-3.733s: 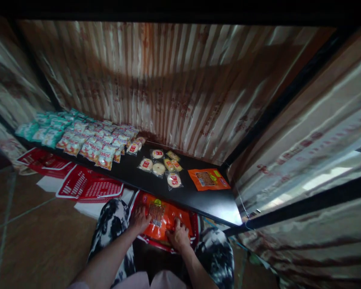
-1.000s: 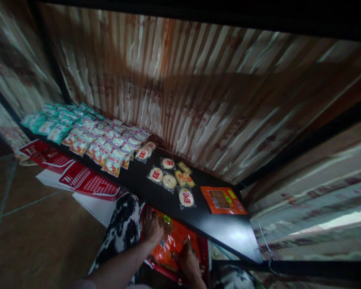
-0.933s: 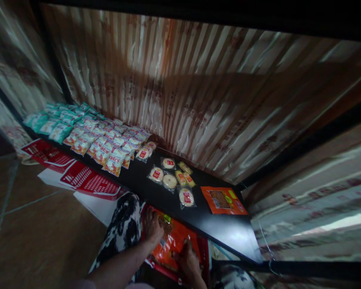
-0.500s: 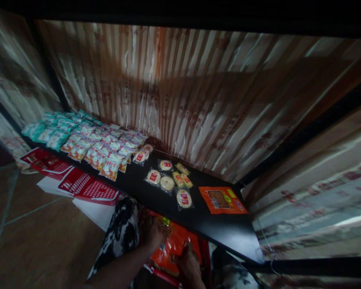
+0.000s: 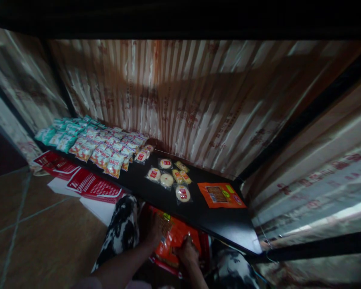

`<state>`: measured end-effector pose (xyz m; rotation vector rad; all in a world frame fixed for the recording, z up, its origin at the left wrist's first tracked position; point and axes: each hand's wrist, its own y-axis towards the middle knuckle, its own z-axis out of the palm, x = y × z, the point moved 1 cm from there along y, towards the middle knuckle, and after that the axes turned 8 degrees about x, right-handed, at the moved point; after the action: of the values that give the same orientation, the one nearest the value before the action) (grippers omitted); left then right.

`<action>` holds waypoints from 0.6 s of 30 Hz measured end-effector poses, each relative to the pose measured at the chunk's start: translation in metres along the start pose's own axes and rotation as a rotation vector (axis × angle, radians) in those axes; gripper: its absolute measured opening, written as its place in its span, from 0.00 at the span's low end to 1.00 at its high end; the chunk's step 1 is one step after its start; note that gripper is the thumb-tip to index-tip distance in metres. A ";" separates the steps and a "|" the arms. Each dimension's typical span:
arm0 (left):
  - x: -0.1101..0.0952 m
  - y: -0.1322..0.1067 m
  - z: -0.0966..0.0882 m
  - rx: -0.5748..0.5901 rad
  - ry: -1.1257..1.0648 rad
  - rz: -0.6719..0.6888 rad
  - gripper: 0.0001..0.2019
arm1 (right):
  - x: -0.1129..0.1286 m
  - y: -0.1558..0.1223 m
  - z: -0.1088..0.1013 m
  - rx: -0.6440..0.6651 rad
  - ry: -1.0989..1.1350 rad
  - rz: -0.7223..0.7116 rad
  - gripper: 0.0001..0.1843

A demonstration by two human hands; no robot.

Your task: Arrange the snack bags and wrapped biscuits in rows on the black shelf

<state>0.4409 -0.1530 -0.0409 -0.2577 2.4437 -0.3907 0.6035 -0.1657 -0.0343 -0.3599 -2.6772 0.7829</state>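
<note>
Low in the view, both my hands rest on orange snack packets (image 5: 174, 239) stacked in a red basket (image 5: 203, 249) between my knees. My left hand (image 5: 153, 230) lies curled over the packets' left edge. Closed on the right part of the top packet is my right hand (image 5: 186, 253). One more orange packet (image 5: 221, 194) lies flat on the black shelf (image 5: 228, 228) ahead.
The shelf also carries several round cakes in clear wrappers (image 5: 167, 178) and rows of red-white (image 5: 108, 154) and green snack bags (image 5: 58, 130). Striped plastic sheeting (image 5: 180, 100) closes the back and sides. Flattened red baskets (image 5: 90, 184) lie on the brown tiled floor at the left.
The view has shifted slightly, with the shelf sitting higher and further left in the frame. My hands stay on the orange packets in the basket, the right one a little lower.
</note>
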 end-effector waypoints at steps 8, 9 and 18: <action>0.014 -0.014 0.005 0.138 0.134 0.270 0.32 | -0.005 -0.001 -0.008 0.035 0.035 -0.020 0.24; 0.016 -0.014 0.005 0.126 0.129 0.279 0.32 | -0.007 -0.002 -0.012 0.050 0.053 -0.020 0.22; 0.015 -0.015 -0.004 0.073 0.100 0.290 0.28 | 0.020 -0.004 -0.015 -0.237 0.028 0.039 0.27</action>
<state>0.4280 -0.1708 -0.0411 0.1502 2.5099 -0.3699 0.5902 -0.1558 -0.0154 -0.4776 -2.7496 0.4674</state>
